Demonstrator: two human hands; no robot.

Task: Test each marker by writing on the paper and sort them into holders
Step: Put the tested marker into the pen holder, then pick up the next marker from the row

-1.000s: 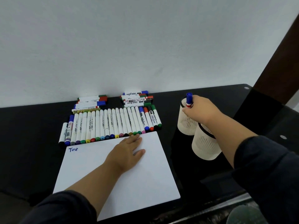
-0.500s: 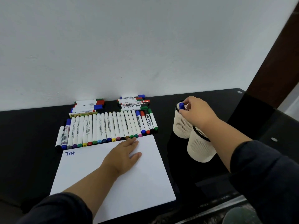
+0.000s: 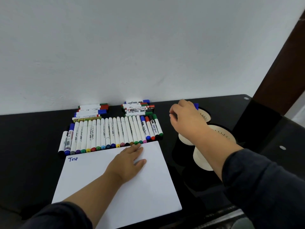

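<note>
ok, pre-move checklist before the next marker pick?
1. Blue marker in far holder: ok, only its blue end shows above the rim.
2. Right hand free: cannot tell, fingers curled, their tips hidden.
3. Left hand flat on paper: ok.
4. Writing room on paper: ok, only "Test" at the top-left corner.
5. Marker row within reach above the paper: ok.
6. Near holder upright: cannot tell, forearm covers it.
</note>
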